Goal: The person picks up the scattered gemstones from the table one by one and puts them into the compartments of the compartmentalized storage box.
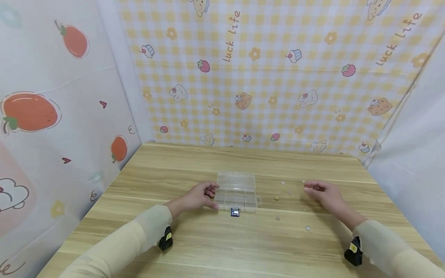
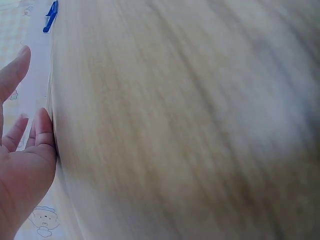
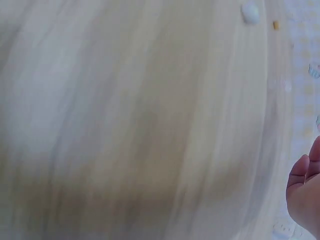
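Observation:
A clear plastic compartment box [image 1: 236, 196] lies on the table with its lid [image 1: 235, 180] folded back behind it. My left hand [image 1: 199, 196] holds the box at its left side, thumb at the front corner and a fingertip further back. At the box's front edge is a dark blue latch [image 1: 235, 212], which also shows in the left wrist view. To the right, my right hand [image 1: 325, 195] pinches a tiny orange piece [image 1: 306, 187] between thumb and index finger, low over the table. The right wrist view shows only part of that hand, not the piece.
Several small pieces lie between the box and my right hand, among them a yellow one [image 1: 276, 198] and pale ones such as a whitish piece [image 1: 307, 228] nearer me. Patterned cloth [image 1: 257, 88] hangs along the back edge of the wooden table [image 1: 215, 247].

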Demonstrator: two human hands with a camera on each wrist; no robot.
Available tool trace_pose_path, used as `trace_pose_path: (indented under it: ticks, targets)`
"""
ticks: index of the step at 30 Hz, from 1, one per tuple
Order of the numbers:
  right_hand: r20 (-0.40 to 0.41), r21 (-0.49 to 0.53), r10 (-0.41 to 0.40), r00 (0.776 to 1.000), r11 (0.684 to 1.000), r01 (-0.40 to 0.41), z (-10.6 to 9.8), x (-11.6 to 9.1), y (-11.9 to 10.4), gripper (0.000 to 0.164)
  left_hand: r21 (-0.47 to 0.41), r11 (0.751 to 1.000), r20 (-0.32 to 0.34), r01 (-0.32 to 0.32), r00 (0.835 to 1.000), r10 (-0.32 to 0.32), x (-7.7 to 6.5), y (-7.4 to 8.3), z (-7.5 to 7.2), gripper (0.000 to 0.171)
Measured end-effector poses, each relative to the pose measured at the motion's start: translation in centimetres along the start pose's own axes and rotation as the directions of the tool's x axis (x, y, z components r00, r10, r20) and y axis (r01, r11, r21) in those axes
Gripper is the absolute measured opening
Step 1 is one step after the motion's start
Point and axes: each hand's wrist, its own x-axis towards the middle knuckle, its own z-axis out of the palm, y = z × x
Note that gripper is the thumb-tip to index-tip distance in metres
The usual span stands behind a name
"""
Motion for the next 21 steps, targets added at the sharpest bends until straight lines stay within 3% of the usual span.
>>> trace_pose_path:
  ticks: [21]
  targets:
    - [0.082,0.225,-0.041,0.996,0.974,0.022,6.1,1.9,-4.8,0.045,-0.020,1.000,0.001,-0.001,1.000,0.001,0.0,0.0,0.0,0.070]
